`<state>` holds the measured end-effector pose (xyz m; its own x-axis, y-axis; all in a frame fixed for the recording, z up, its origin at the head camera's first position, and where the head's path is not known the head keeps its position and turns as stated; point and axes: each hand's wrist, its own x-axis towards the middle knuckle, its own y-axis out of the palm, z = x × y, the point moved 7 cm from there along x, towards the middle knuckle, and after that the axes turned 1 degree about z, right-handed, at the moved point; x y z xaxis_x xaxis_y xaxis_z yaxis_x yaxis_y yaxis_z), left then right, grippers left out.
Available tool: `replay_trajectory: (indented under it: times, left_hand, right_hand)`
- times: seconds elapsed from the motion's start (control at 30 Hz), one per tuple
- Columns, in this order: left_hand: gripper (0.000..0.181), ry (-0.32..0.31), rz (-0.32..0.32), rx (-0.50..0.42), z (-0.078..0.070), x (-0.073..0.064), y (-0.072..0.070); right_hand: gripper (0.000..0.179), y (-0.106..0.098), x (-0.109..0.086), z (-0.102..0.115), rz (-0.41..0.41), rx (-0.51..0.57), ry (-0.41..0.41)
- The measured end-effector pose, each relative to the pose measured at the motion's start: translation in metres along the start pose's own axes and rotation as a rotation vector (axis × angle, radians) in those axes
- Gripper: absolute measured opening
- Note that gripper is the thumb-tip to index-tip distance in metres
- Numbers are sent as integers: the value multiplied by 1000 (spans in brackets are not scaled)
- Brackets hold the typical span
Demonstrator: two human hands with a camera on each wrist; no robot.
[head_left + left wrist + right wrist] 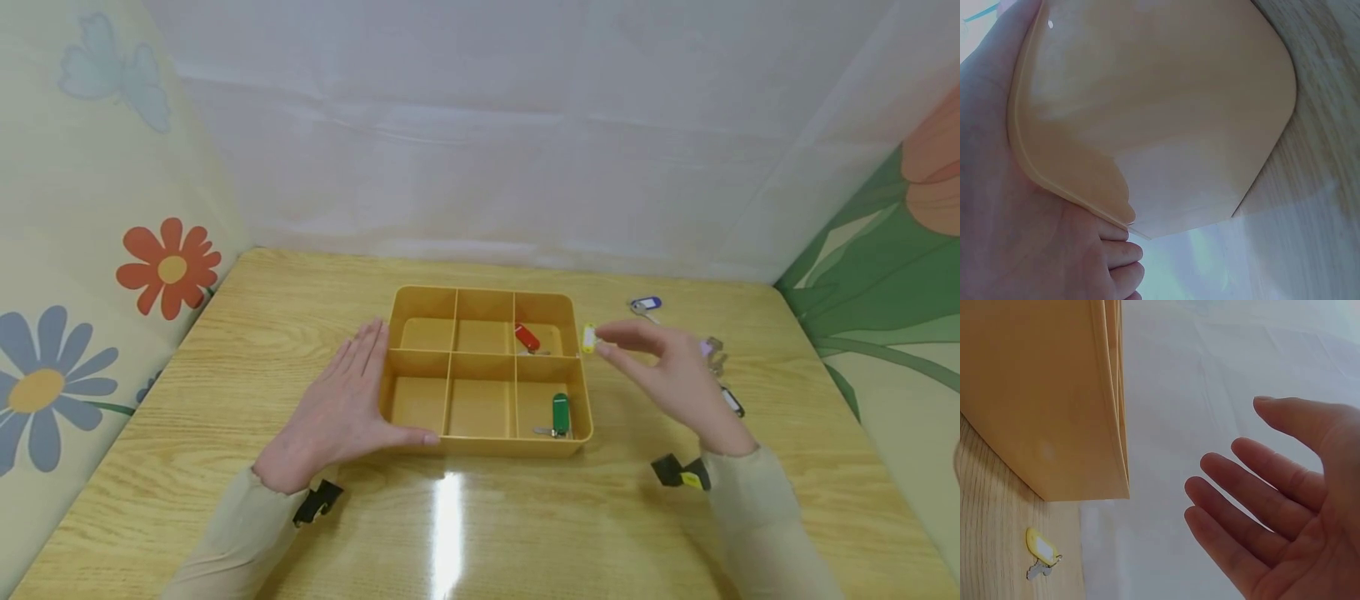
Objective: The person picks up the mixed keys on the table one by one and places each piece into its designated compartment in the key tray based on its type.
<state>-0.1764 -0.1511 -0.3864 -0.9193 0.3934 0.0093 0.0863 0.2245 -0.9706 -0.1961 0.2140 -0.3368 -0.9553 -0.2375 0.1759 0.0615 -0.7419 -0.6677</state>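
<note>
A yellow compartment tray (pixel 482 447) stands on the table. My left hand (pixel 345 408) rests on its left side, fingers straight along the wall and thumb along the front edge. In the left wrist view, that palm meets the tray's corner. My right hand (pixel 660 367) is off the tray's right side, above a key with a yellow tag (pixel 589 338). Seen from the right wrist, this key (pixel 1041 547) lies on the table, apart from the spread fingers and thumb, which hold nothing. A red-tagged key (pixel 527 337) lies in the back right compartment, a green-tagged key (pixel 560 414) in the front right one.
Right of the tray, a blue-tagged key (pixel 645 303) lies toward the back. A purple tag (pixel 707 348) with keys and a black tag (pixel 732 402) lie partly behind my right hand. A white cloth (pixel 480 167) hangs behind the table (pixel 187 467).
</note>
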Motion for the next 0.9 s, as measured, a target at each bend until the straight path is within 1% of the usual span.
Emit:
replay_trajectory:
  times: [0.23, 0.5, 0.77, 0.9]
  left_hand:
    - [150, 4, -8, 5, 1, 0, 0]
    - [151, 0, -6, -1, 1, 1, 1]
    - [151, 2, -11, 1, 1, 1, 1]
    - [151, -1, -12, -4, 1, 1, 1]
  right_hand:
    - [42, -3, 0, -2, -3, 14, 41]
    - [46, -5, 0, -5, -2, -1, 84]
    - [44, -14, 0, -8, -49, 0, 61]
    - [40, -20, 0, -7, -58, 13, 32]
